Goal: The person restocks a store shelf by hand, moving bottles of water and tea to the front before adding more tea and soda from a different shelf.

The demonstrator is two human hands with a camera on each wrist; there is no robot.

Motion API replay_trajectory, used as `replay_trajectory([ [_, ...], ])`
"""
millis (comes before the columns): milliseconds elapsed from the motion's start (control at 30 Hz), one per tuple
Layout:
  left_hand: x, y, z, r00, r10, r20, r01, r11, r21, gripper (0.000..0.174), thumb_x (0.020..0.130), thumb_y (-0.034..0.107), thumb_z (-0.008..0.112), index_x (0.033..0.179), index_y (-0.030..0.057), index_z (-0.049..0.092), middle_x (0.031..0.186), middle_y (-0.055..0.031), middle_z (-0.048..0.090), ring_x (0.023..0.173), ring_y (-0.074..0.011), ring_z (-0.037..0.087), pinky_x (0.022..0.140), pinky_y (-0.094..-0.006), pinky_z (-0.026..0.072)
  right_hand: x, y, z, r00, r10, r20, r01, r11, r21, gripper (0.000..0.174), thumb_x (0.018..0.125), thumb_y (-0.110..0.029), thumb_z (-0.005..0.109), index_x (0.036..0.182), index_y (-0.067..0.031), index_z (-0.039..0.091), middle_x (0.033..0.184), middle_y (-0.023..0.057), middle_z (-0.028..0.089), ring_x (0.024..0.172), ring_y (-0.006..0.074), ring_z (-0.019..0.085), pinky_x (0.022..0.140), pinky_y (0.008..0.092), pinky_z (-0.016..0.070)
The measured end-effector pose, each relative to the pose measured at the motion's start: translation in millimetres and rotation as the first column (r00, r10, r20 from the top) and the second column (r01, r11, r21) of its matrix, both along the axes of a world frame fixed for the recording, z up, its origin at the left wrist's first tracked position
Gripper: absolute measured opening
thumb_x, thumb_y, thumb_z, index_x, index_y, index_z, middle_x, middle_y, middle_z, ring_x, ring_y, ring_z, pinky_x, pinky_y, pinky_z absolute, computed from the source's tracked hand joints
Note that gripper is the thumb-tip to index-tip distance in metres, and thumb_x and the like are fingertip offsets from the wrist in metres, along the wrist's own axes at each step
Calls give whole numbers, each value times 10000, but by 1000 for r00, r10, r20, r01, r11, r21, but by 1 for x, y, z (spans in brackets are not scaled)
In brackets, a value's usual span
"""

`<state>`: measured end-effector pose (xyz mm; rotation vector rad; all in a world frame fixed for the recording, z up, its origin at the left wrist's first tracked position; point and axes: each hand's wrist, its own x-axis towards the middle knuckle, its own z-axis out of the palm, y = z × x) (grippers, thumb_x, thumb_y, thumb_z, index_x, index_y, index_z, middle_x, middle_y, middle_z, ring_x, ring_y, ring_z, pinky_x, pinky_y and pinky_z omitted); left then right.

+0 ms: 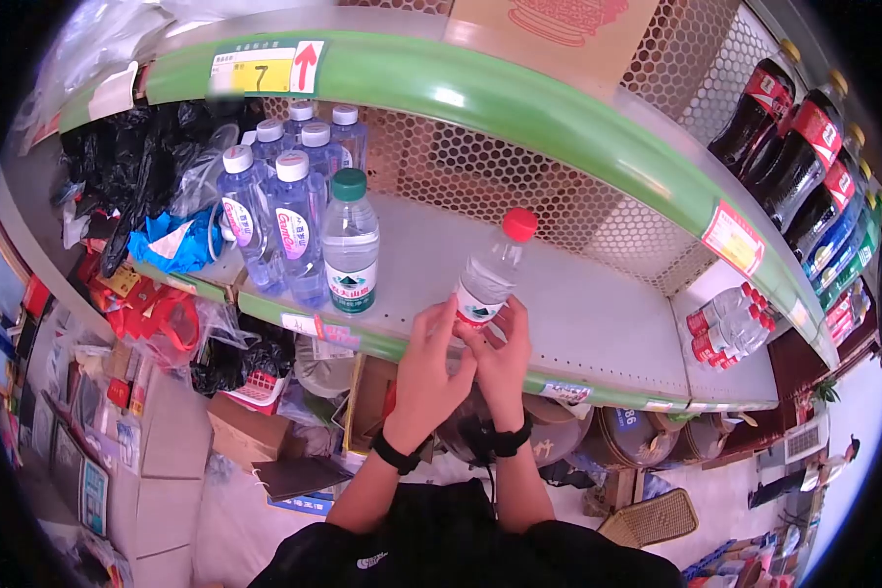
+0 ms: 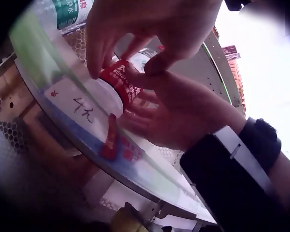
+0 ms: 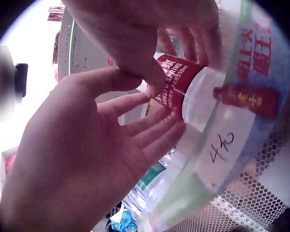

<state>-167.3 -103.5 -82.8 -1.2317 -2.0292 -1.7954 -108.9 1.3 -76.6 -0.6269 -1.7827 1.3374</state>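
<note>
A clear bottle with a red cap and a red label is tilted above the shelf's front edge. My left hand holds its lower left side and my right hand its lower right side, thumbs close together near the label. In the left wrist view, the red label shows between my left hand and right hand. In the right wrist view, fingers of my right hand and left hand lie around the label. A green-capped bottle stands upright to the left.
Several white-capped bottles stand at the shelf's left. Small red-labelled bottles are at its far right, and dark drink bottles stand above them. The shelf's green front edge runs below the hands. Large containers are underneath.
</note>
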Motion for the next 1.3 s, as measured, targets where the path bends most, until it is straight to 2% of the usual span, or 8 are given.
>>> replay_trajectory([
  [133,0,-3,-2,994,106,13,-106,993,51,570,829,67,708,1384,34,584,1228,-190,606,1116,-380,629,916,-440,540,12,16,11,981,180,76,-176,983,-49,834,840,-132,858,1509,-17,373,1393,204,574,1284,323,594,1025,447,540],
  [167,0,-2,-4,997,74,-1,-74,996,42,518,830,68,707,1338,36,610,1204,-179,621,1099,-376,635,906,-445,541,20,28,18,962,268,49,-260,957,-128,864,850,-90,828,1552,-52,324,1456,198,524,1311,337,573,1027,452,541],
  [333,15,6,-8,982,-178,-61,174,982,-69,328,845,89,702,1171,47,689,1126,-131,673,1045,-361,655,897,-485,540,22,56,73,919,388,66,-391,919,41,859,847,-36,803,1560,-75,324,1465,190,523,1310,329,574,991,432,562],
  [467,20,17,-10,982,-89,-165,71,991,-110,325,852,137,721,1168,64,697,1267,-187,641,1145,-391,630,970,-472,530,-4,65,80,844,515,153,-529,845,72,797,851,-34,800,1519,-60,365,1396,187,583,1281,302,599,932,404,585],
  [667,-7,16,-7,993,7,-115,-23,990,-137,371,868,147,706,1223,47,668,1347,-262,592,1205,-439,594,1016,-503,501,-52,51,67,919,370,137,-391,899,197,766,848,-84,821,1473,-8,385,1303,213,628,1199,297,651,898,396,591],
  [867,-46,18,-12,980,152,-132,-173,971,-166,389,885,86,643,1258,-21,639,1422,-347,510,1309,-484,519,1092,-524,443,-129,51,54,867,493,75,-488,807,332,752,846,-141,837,1435,21,398,1257,232,638,1134,309,677,941,418,566],
  [1100,-59,19,-22,963,220,-154,-256,926,-278,511,773,-57,674,1282,-32,637,1532,-443,306,1441,-564,344,1183,-523,360,-169,35,51,858,503,104,-511,818,263,749,841,-125,832,1442,-14,399,1239,209,656,1093,289,689,932,407,564],
  [1300,-60,23,-26,960,246,-132,-275,912,-305,531,748,-56,692,1276,-31,645,1556,-462,235,1455,-585,301,1203,-527,323,-172,48,44,745,664,62,-666,745,38,795,894,-94,783,1556,-90,343,1380,193,587,1237,276,617,996,405,543],
])
